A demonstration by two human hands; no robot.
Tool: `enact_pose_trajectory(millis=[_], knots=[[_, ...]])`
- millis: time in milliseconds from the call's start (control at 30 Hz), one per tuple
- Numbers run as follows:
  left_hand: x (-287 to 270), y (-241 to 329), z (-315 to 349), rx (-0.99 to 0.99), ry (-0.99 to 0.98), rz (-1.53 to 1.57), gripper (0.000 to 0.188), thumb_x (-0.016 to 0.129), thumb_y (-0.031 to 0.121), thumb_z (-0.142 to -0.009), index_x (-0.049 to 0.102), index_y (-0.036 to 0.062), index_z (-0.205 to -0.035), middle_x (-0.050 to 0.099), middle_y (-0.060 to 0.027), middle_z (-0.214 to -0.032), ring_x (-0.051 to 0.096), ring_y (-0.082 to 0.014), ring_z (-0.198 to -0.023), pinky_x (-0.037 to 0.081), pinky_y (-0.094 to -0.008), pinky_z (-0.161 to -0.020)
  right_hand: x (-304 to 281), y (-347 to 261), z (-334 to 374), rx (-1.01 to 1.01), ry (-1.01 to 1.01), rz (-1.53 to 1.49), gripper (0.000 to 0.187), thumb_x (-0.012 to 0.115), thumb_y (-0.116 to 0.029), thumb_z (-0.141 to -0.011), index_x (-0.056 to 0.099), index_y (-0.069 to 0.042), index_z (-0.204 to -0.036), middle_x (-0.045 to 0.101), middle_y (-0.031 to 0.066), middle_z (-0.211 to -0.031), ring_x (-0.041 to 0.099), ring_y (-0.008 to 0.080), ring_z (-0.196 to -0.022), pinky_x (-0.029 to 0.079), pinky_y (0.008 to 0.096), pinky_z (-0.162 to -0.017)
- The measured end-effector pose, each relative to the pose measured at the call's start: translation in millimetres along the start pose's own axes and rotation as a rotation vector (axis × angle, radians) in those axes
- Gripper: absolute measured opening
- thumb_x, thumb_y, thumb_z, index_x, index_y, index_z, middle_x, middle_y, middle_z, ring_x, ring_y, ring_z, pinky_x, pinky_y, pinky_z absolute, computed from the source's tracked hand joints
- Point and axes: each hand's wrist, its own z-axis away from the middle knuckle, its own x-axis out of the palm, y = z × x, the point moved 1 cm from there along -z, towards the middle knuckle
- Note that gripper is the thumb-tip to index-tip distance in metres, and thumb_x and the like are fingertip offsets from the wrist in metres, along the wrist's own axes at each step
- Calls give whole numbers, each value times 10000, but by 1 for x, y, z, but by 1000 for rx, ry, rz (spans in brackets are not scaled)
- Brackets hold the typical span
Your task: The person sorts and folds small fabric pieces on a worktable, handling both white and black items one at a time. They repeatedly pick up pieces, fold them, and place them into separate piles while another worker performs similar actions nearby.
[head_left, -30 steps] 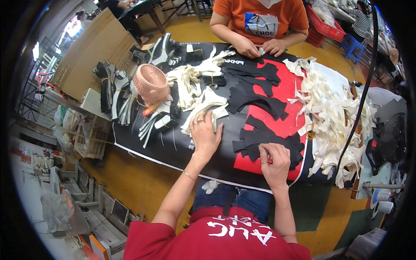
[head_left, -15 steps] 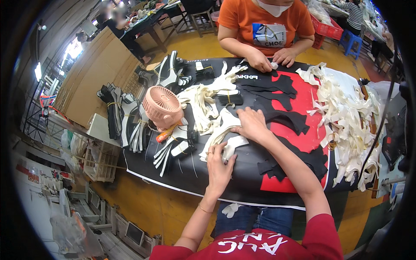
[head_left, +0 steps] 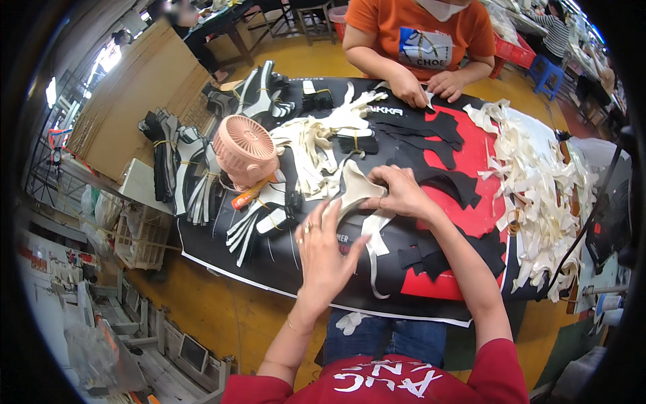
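A cream, curved fabric piece is raised off the black table covering, pinched at its right edge by my right hand. My left hand is open beside the lower left end of that piece, thumb apart from the fingers; I cannot tell whether the fingertips touch it. Between my hands lies a white fabric strip with a thin tail curling toward me. Just beyond is a pile of cream fabric pieces, with a tied black and white bundle beside it.
A pink fan stands at the left among tied fabric bundles. Black cut pieces lie on the red area at right, beside a heap of cream scraps. Across the table, a co-worker's hands handle a small white piece.
My left hand has lifted off the fabric and spread its fingers. The cream piece has been raised by my right hand, and the white strip with its tail now lies exposed.
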Motion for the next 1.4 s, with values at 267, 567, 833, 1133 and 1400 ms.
enact_pose_trajectory(millis=[267, 567, 833, 1133, 1400], knots=[[11, -38, -59, -198, -21, 740, 205, 700, 107, -906, 661, -61, -1017, 711, -70, -823, 660, -97, -673, 522, -256, -609, -33, -6, 4, -250, 153, -350, 453, 807, -275, -789, 629, -23, -1120, 699, 143, -1008, 676, 294, -965, 521, 368, -833], [9, -70, -137, -188, 198, -84, 615, 672, 164, -905, 419, -136, -1380, 482, -389, -1316, 528, -463, -1190, 410, -480, -1016, -30, 8, 40, -121, -121, 148, 285, 689, -294, -882, 671, -60, -1043, 677, 168, -952, 647, 353, -982, 502, 459, -853], [62, 12, -23, 99, -67, 45, 402, 767, 213, -814, 632, 4, -1130, 602, -218, -1116, 580, -395, -1057, 463, -445, -911, -13, 15, 41, -70, -9, 334, 295, 628, -179, -909, 648, -117, -1197, 634, 161, -1011, 641, 358, -961, 504, 458, -865], [54, -8, -31, -79, -186, 490, 195, 716, 136, -866, 607, -11, -931, 664, -188, -733, 662, -398, -712, 502, -449, -660, -15, 23, 40, -20, -9, 187, 368, 645, -222, -912, 611, -141, -1270, 613, 162, -1061, 646, 366, -970, 515, 459, -837], [-22, -14, 0, -65, -186, 566, 145, 692, 40, -874, 690, -4, -1012, 718, -151, -892, 698, -220, -810, 514, -327, -743, -10, -35, 66, -564, 178, 245, 540, 730, -285, -841, 561, -102, -1320, 539, 179, -1303, 542, 348, -1195, 429, 466, -964]])
